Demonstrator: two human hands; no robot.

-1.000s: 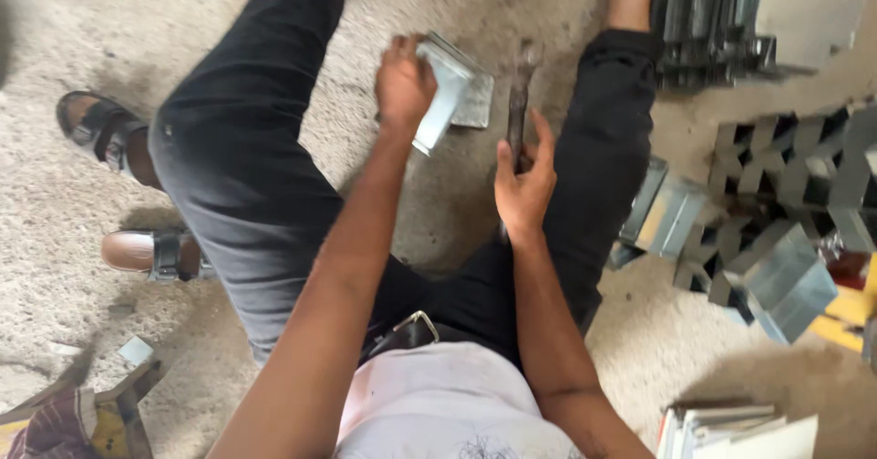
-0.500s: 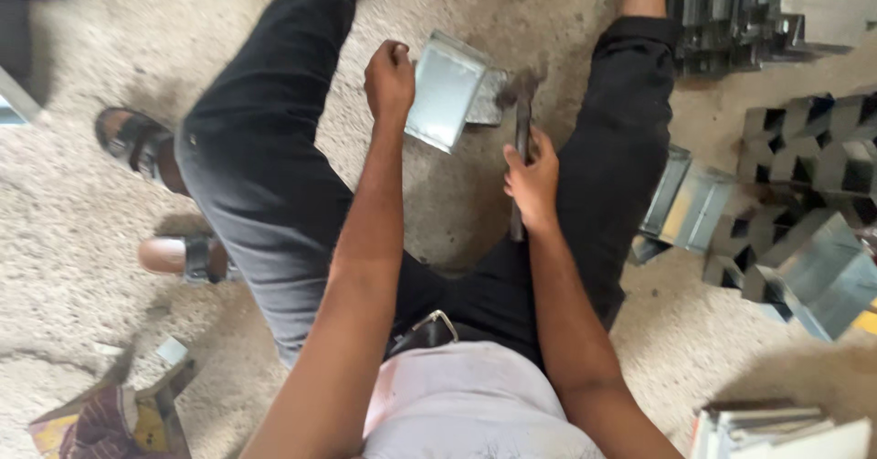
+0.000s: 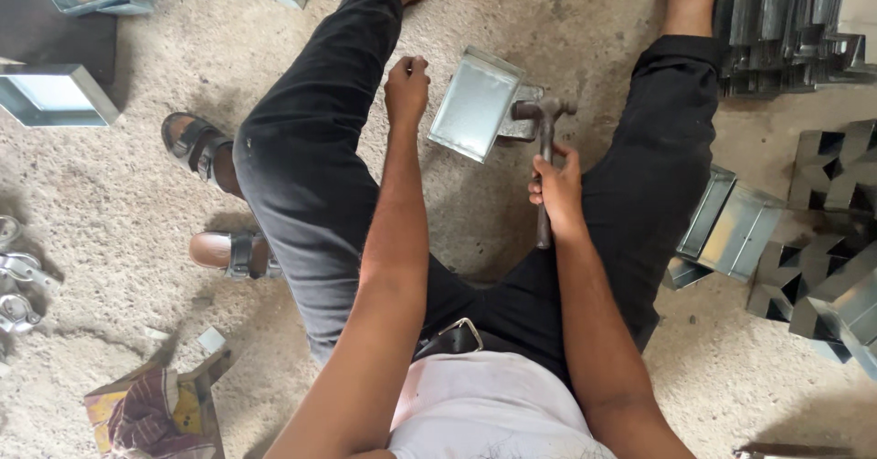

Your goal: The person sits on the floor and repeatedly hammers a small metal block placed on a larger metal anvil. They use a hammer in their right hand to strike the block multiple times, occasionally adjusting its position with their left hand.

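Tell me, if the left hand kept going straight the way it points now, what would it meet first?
Probably nothing nearby: the left hand points up the bare floor; the sheet-metal piece lies just right of it.

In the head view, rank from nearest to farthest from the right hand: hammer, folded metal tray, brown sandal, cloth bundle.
From the right hand:
1. Hammer, in its grip.
2. Folded metal tray, just ahead-left.
3. Brown sandal, beyond the left thigh.
4. Cloth bundle, bottom-left corner.

torn yellow-and-brown cardboard box (image 3: 151, 413), bottom left on floor
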